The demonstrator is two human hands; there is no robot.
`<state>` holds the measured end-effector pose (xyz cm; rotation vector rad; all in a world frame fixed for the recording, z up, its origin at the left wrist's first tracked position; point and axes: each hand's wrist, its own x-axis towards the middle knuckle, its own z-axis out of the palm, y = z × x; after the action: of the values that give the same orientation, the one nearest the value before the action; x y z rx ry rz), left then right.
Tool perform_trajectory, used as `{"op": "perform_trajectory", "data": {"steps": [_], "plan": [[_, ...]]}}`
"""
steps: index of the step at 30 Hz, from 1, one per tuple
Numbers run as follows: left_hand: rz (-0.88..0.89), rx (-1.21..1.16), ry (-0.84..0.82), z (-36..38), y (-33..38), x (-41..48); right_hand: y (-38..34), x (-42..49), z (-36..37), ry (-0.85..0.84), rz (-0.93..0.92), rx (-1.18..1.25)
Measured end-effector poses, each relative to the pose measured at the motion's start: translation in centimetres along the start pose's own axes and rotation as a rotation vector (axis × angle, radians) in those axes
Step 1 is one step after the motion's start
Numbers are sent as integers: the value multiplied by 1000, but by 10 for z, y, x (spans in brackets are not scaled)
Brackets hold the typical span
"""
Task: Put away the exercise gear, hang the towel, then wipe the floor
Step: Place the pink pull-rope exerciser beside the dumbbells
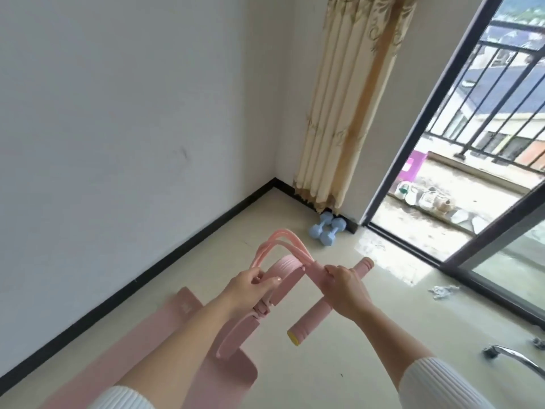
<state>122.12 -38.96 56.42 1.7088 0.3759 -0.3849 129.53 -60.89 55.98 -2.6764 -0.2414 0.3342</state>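
Observation:
I hold a pink pedal resistance puller in the air in front of me. My right hand (345, 293) grips its foam handle bar (309, 327), which has a yellow end cap. My left hand (250, 287) holds the pedal end and the pink elastic bands (278, 240), which loop upward between my hands. A pink exercise mat (124, 349) lies flat on the floor along the left wall, below my arms. Two light blue dumbbells (326, 228) lie in the corner by the curtain.
A beige curtain (348, 98) hangs in the corner beside an open sliding door (413, 160) to a balcony with a railing. A crumpled grey cloth (443, 290) lies on the tiles at right. A chrome chair leg (513, 357) shows at the lower right.

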Motion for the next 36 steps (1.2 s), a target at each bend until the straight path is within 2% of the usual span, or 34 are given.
{"op": "perform_trajectory", "data": {"steps": [7, 14, 20, 24, 28, 31, 36], "plan": [[-1, 67, -116, 8, 77, 173, 41, 156, -41, -8, 106, -16], [-32, 67, -124, 20, 143, 355, 85, 338, -84, -71, 117, -72], [-20, 164, -94, -6, 183, 465, 80, 467, -98, -136, 157, -70], [-18, 237, -99, -39, 197, 538, 66, 542, -81, -199, 215, -46], [5, 401, -137, -76, 189, 626, 56, 618, -47, -176, 284, -19], [14, 497, -180, -98, 161, 701, 64, 678, 1, -157, 338, 19], [38, 557, -131, -106, 89, 816, 89, 758, 97, -134, 411, 34]]}}
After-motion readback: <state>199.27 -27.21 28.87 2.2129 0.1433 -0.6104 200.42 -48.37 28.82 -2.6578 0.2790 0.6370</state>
